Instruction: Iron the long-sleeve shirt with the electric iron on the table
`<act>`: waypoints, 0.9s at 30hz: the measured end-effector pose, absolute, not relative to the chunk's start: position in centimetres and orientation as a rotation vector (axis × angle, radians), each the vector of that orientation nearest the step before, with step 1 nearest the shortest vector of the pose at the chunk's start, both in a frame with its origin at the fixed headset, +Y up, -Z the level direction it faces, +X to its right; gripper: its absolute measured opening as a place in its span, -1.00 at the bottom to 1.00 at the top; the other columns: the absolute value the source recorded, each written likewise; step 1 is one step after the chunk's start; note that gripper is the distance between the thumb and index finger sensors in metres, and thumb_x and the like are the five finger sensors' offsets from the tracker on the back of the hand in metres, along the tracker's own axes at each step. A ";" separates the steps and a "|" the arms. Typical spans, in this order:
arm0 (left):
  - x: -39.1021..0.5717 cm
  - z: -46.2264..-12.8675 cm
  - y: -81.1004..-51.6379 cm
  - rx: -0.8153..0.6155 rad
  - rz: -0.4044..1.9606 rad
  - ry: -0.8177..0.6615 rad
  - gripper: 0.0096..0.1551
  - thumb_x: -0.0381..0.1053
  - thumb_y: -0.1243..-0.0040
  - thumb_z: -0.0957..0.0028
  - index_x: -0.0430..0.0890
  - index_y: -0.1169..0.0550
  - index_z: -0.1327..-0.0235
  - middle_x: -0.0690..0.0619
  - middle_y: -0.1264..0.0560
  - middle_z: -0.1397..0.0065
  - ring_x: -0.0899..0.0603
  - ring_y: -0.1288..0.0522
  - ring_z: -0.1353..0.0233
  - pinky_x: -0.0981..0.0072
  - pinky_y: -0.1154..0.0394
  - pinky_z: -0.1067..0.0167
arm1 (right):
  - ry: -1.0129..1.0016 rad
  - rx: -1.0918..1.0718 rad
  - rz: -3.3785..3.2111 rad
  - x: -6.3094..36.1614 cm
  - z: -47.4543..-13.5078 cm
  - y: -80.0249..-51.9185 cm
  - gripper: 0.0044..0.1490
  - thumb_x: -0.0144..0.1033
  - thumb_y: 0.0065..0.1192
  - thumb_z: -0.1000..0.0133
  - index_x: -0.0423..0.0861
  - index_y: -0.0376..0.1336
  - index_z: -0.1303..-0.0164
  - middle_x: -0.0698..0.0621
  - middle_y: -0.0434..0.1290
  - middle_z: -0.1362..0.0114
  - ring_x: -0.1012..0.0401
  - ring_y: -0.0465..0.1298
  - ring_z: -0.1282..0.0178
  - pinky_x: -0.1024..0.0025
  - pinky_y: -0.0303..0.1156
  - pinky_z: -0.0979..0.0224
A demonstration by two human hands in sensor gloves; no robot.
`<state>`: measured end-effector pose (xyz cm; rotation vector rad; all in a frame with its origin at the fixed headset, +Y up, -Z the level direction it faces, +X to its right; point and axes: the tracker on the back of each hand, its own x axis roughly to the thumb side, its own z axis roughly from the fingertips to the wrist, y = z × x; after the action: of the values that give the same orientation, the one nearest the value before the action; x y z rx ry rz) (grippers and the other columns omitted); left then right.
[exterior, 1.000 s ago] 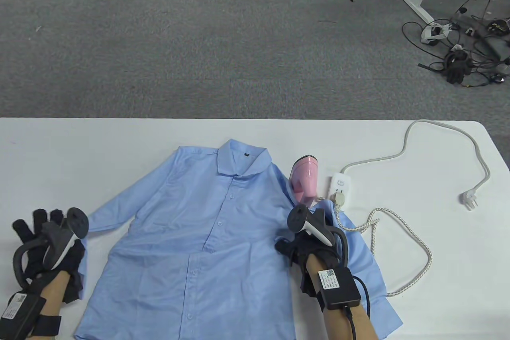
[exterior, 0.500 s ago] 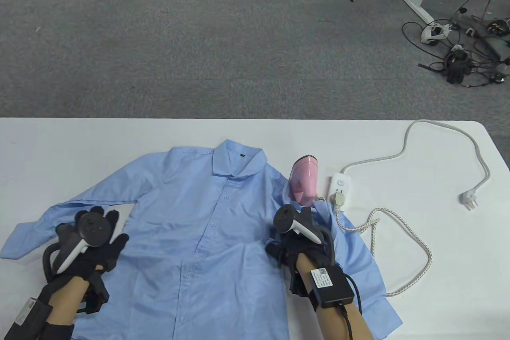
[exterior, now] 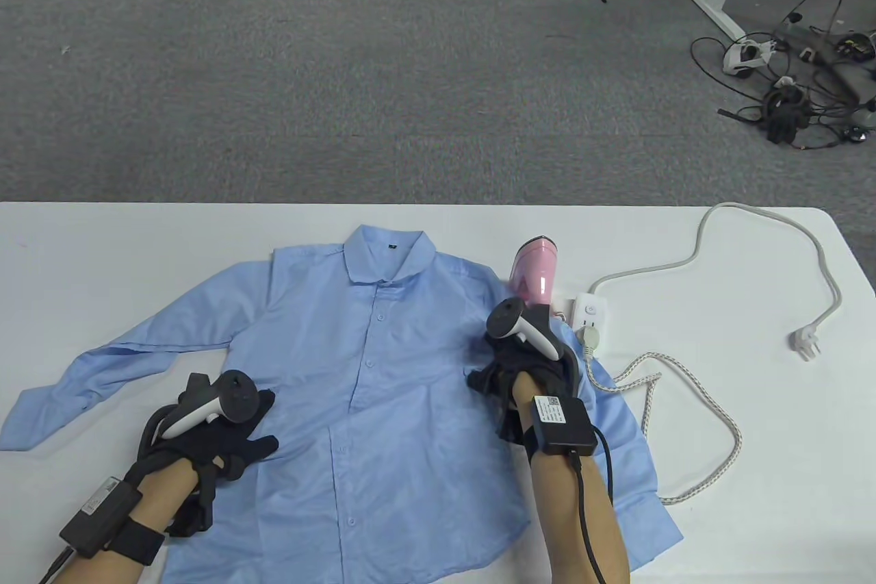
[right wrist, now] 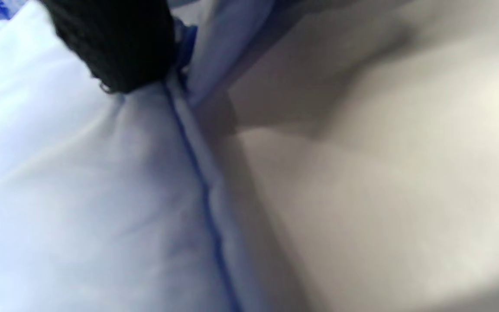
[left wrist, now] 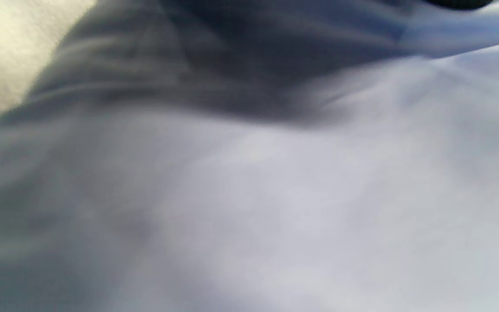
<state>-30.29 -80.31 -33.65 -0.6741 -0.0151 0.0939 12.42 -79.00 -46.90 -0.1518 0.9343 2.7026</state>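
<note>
A light blue long-sleeve shirt [exterior: 383, 365] lies front up on the white table [exterior: 102, 248], collar at the far side, one sleeve spread out to the left. My left hand [exterior: 236, 437] rests flat on its lower left front, fingers spread; blurred cloth [left wrist: 275, 195] fills the left wrist view. My right hand [exterior: 503, 365] is at the shirt's right shoulder. In the right wrist view a gloved fingertip [right wrist: 119, 47] pinches bunched cloth [right wrist: 80, 195] at the sleeve seam. A pink electric iron [exterior: 532, 269] stands just beyond my right hand, held by neither hand.
A white power strip [exterior: 590, 309] lies right of the iron, with the iron's braided cord [exterior: 712, 406] plugged in and looping over the table's right part. The strip's grey cable [exterior: 753, 218] ends in a loose plug [exterior: 804, 342] near the right edge.
The shirt has slid left and away, and its left sleeve now lies spread out. My left hand moved from the table onto the shirt front. My right hand and the iron shifted farther away.
</note>
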 end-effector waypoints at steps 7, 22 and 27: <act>-30.8 -33.4 -77.1 -0.603 0.130 -0.014 0.01 0.51 0.11 0.13 0.35 0.21 -0.51 0.16 0.44 -0.68 -0.16 0.47 -0.71 -0.28 0.54 -0.40 | 0.688 -0.057 2.695 12.3 -44.9 -76.5 0.08 -0.01 0.24 0.01 -0.12 -0.27 -0.48 -0.21 -0.42 -0.55 -0.24 -0.43 -0.52 -0.52 -0.28 -0.31; -30.6 -31.5 -78.3 -0.577 -0.006 -0.039 0.03 0.53 0.08 0.15 0.37 0.21 -0.51 0.16 0.45 -0.68 -0.17 0.48 -0.71 -0.29 0.54 -0.40 | 0.907 0.744 3.036 10.2 -29.1 -78.4 0.06 0.07 0.08 0.03 -0.13 -0.29 -0.47 -0.21 -0.34 -0.57 -0.22 -0.35 -0.58 -0.56 -0.29 -0.31; -31.5 -32.8 -77.1 -0.539 0.086 -0.002 0.03 0.53 0.08 0.15 0.37 0.19 -0.52 0.17 0.44 -0.69 -0.16 0.48 -0.71 -0.28 0.54 -0.41 | 0.791 0.839 2.946 10.3 -27.4 -74.6 -0.24 0.16 0.03 0.03 -0.18 0.53 0.07 -0.23 0.53 -0.23 -0.19 0.39 -0.43 -0.60 -0.07 -0.30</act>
<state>-31.50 -77.06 -32.78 -0.5387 -0.0015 0.0857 10.35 -74.57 -27.39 0.8392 0.7908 2.9462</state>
